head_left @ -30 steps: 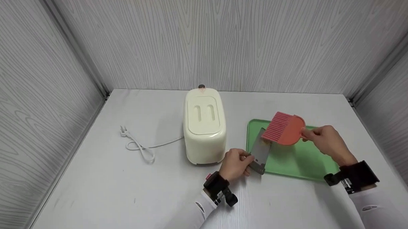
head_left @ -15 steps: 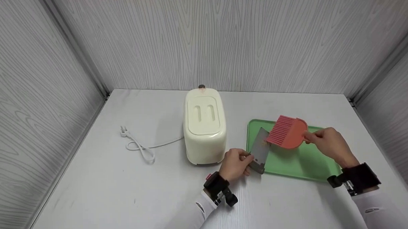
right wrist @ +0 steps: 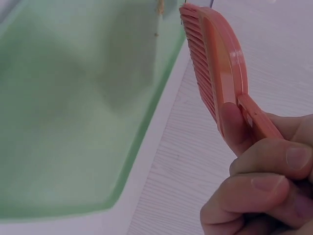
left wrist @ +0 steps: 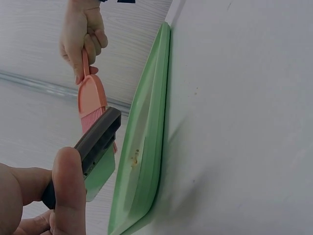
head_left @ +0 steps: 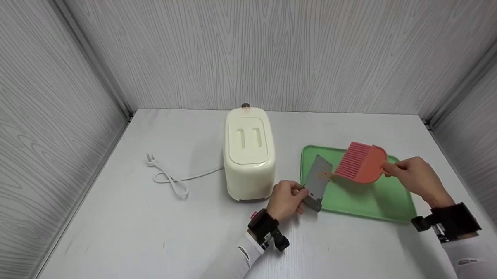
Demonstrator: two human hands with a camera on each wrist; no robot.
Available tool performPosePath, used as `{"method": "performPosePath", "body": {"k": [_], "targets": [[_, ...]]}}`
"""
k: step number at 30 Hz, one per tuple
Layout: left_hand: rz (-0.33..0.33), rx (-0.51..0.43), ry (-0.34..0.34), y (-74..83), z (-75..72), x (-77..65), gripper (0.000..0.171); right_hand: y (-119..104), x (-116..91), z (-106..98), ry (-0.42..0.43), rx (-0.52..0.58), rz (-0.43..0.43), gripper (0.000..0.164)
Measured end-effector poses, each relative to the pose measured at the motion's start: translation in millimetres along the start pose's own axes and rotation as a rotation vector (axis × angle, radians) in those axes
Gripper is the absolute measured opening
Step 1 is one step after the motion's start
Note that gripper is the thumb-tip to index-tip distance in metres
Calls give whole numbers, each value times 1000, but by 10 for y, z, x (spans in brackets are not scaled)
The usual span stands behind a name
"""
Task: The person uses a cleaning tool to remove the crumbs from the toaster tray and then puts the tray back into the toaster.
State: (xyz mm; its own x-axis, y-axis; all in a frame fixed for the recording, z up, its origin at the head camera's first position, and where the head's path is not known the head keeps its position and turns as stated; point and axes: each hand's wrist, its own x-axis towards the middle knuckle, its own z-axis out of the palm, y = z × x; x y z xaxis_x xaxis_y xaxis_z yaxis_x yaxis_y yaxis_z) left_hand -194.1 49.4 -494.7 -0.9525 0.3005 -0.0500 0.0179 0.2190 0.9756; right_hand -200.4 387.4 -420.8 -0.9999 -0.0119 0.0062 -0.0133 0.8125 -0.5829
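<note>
My left hand [head_left: 284, 201] pinches the dark end piece of a flat metal crumb tray [head_left: 319, 170], tilted over the near-left part of a green tray [head_left: 395, 213]. Orange-brown crumbs [head_left: 325, 175] lie at the crumb tray's right edge. In my right hand [head_left: 415, 179] is a small coral brush [head_left: 372, 168], gripped by its short handle. Its pink bristles point left, close to the crumbs. From the left wrist view, a few crumbs [left wrist: 135, 158] show on the green tray, below the shiny crumb tray [left wrist: 100, 171]. The right wrist view shows the brush [right wrist: 230, 54] edge-on.
A cream toaster [head_left: 251, 156], its top covered by a lid, stands just left of the green tray. Its white cord and plug [head_left: 151, 161] lie loosely on the table further left. Grey wood-grain panels [head_left: 270, 52] enclose the table at the back and sides.
My right hand has drawn the brush to the right and slightly nearer, off the crumb tray, uncovering the crumbs. The left hand and crumb tray have hardly moved.
</note>
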Motion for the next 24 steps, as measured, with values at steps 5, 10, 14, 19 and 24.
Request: {"method": "performPosePath", "body": {"k": [5,10,14,19,24], "targets": [[-9,-1,0,-6,1,1,13,-98,-37,-87,-14,0,-13,42],[-11,-5,-2,-6,3,-1,12,-317,-65,-107,-50,-15,-42,42],[-17,-11,-5,-4,5,-1,12,-505,-93,-66,-101,-29,-76,37],[-11,1,-6,-1,2,-7,14,-688,-105,21,-141,-13,-125,31],[6,17,-11,-1,1,-12,18,-752,-97,131,-158,12,-157,29]]}}
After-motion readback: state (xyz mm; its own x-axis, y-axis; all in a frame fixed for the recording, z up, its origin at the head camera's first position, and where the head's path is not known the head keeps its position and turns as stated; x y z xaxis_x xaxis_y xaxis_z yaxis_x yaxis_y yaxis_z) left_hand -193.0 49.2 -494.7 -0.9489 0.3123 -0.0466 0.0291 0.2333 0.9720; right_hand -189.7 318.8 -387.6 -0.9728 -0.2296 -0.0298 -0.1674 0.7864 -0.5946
